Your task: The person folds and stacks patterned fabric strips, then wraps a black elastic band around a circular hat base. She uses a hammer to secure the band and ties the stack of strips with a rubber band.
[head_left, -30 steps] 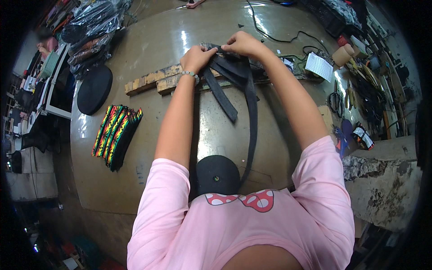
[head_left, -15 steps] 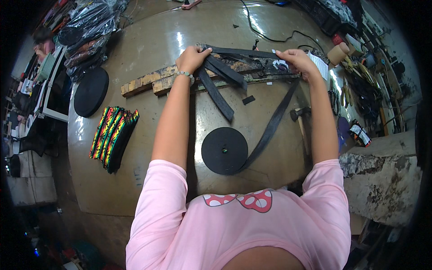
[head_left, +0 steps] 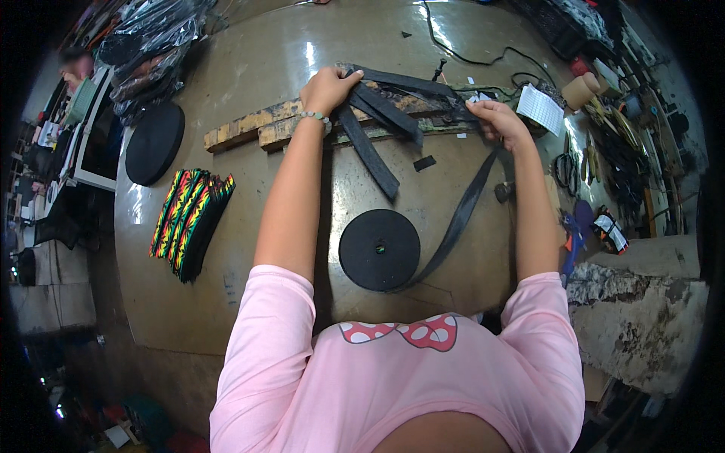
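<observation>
My left hand [head_left: 328, 87] pins the end of a black webbing strap [head_left: 461, 211] on a long wooden board [head_left: 249, 130] at the far side of the table. My right hand [head_left: 497, 121] pinches the same strap further right, so it lies stretched along the board between both hands. From my right hand the strap runs down to a flat black roll of webbing [head_left: 378, 249] lying near me. Several cut black strap pieces [head_left: 371, 147] hang over the board below my left hand.
A stack of striped red, yellow and green straps [head_left: 190, 219] lies at the left, with another black roll [head_left: 154, 142] behind it. Bagged black goods [head_left: 151, 53] sit far left. Cables, scissors, a tape roll [head_left: 580, 92] and tools crowd the right edge.
My right hand moved from beside the left hand out to the right, pulling the strap taut along the board. The roll of webbing shifted slightly to the right.
</observation>
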Motion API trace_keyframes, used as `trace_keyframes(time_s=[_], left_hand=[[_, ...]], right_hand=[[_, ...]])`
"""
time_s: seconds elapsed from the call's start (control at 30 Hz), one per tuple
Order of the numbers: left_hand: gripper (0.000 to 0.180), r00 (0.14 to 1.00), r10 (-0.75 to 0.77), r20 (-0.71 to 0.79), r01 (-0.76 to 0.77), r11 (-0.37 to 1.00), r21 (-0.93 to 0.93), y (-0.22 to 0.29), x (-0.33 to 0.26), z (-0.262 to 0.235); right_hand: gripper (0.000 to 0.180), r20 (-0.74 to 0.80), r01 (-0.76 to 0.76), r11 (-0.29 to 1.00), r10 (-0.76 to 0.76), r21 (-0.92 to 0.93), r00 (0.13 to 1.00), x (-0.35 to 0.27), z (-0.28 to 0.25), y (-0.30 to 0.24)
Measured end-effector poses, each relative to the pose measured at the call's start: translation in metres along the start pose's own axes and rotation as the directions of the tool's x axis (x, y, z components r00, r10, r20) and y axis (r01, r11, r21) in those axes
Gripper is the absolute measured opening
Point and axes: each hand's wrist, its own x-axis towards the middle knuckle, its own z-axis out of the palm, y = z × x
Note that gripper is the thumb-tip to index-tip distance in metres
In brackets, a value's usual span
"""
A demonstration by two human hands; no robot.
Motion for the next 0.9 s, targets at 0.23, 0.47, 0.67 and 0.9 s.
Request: trace_keyframes(time_s=[0.23,0.47,0.67,0.9], left_hand=[[0.047,0.998,-0.001,-0.061,0.001,1.0,-0.011,-0.001,0.0,0.003],[0.046,1.0,-0.018,-0.022,0.017,0.999,-0.037,0.0,-0.001,0.001],[0.047,1.0,-0.008,0.001,0.008,0.999,-0.045,0.001,-0.001,0.0],[0.047,0.999,0.042,0.026,-0.04,0.996,-0.083,-0.005,0.002,-0.001]], right_hand=[[0.03,-0.033,0.03,0.999,-0.029,0.03,0.999,0.004,0.007,0.01],[0.029,-0.074,0.065,0.997,-0.063,0.029,0.995,0.005,0.01,0.014],[0.032,-0.141,0.083,0.992,-0.096,-0.094,0.985,0.008,0.01,0.019],[0.04,-0.33,0.164,0.975,-0.207,-0.153,0.921,-0.052,0.016,0.002]])
